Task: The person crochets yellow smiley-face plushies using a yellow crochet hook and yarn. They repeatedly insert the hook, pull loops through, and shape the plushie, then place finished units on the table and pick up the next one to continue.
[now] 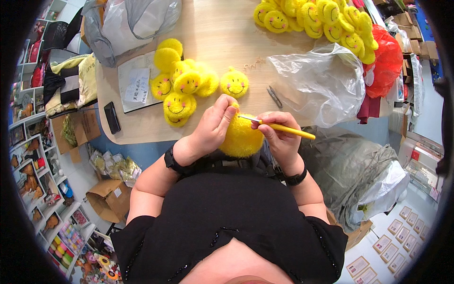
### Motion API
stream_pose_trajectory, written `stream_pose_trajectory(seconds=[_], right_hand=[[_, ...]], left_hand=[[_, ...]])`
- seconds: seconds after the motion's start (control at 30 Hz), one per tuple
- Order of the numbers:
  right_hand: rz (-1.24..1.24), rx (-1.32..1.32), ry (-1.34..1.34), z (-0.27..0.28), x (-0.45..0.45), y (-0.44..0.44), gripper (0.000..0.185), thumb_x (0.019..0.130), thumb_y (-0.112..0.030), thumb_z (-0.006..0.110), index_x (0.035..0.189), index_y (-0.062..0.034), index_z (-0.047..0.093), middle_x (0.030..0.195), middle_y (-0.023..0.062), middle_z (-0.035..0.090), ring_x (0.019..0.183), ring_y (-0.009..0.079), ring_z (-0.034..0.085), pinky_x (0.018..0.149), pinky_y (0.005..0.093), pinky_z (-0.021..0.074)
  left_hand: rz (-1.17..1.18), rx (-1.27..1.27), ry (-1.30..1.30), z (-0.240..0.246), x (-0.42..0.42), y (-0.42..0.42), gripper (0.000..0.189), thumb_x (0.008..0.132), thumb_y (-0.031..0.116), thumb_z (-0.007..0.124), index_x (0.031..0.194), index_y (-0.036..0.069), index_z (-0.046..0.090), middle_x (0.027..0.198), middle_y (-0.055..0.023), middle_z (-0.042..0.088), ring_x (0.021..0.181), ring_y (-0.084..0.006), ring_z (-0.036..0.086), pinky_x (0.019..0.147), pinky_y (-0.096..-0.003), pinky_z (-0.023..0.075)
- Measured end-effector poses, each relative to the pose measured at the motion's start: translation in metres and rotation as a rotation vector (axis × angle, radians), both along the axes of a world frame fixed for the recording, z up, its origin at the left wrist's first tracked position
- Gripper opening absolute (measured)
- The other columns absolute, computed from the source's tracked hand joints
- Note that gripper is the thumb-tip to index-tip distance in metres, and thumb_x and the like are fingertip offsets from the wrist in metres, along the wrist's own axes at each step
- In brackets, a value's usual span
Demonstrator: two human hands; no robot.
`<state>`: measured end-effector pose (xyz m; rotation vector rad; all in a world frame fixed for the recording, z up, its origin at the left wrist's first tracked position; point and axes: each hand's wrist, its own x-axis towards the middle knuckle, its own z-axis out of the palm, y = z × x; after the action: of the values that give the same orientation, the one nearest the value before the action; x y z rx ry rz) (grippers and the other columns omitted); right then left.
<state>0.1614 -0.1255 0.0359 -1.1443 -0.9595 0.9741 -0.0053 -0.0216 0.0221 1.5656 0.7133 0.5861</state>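
My left hand pinches the top edge of a fuzzy yellow round piece near a small loop. In my right hand is a crochet hook with a yellow handle; its metal tip touches the top of the fuzzy piece. The face side of this piece does not show. Just beyond my hands, a single yellow smiley plush lies on the table. To its left several more yellow smiley plushes are heaped together, partly over a notebook. Small thread snips lie to the right.
A clear plastic bag and a red bag lie at the right, by a large pile of smiley plushes. A phone, an open notebook with a handwritten note, and a grey plastic bag are at the left of the wooden table.
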Motion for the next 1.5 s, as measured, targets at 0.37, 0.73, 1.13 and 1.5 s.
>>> stream_pose_trajectory(seconds=[0.37,0.73,1.13,1.5], right_hand=[[-0.003,0.005,-0.013,0.002,0.001,-0.005,0.009,0.093,-0.001,0.062,0.100,0.0007,0.058,0.098,0.0146,0.066,0.086,0.0184,0.066,0.081,0.0306,0.0543],[0.018,0.310,-0.438,0.000,0.009,0.007,0.021,0.078,-0.002,0.076,0.096,-0.0066,0.068,0.092,0.0106,0.070,0.079,0.0238,0.067,0.071,0.0325,0.0532],[-0.101,0.402,-0.878,0.003,-0.001,0.008,0.030,0.076,-0.003,0.075,0.105,-0.0084,0.070,0.097,0.0080,0.065,0.079,0.0234,0.062,0.069,0.0319,0.0532],[-0.085,0.504,-0.837,-0.007,0.005,0.004,0.035,0.074,-0.001,0.072,0.107,-0.0094,0.071,0.106,0.0074,0.065,0.085,0.0226,0.064,0.076,0.0329,0.0554]], left_hand=[[-0.002,-0.011,-0.034,0.000,0.001,0.000,0.019,0.103,0.021,0.045,0.099,0.002,0.050,0.077,-0.0143,0.054,0.069,-0.0296,0.055,0.065,-0.0342,0.0439],[-0.005,-0.222,-0.205,-0.003,0.004,-0.004,0.018,0.105,0.019,0.043,0.101,0.003,0.048,0.080,-0.0044,0.052,0.075,-0.0100,0.048,0.068,-0.0258,0.0418],[0.057,-0.030,-0.143,0.000,0.004,-0.008,0.012,0.103,0.013,0.044,0.106,0.002,0.046,0.078,-0.0044,0.048,0.073,-0.0087,0.046,0.065,-0.0246,0.0397],[-0.094,-0.811,-0.421,0.002,0.006,0.000,0.012,0.099,0.019,0.049,0.105,0.008,0.047,0.094,0.0018,0.050,0.085,-0.0058,0.049,0.078,-0.0208,0.0408]])
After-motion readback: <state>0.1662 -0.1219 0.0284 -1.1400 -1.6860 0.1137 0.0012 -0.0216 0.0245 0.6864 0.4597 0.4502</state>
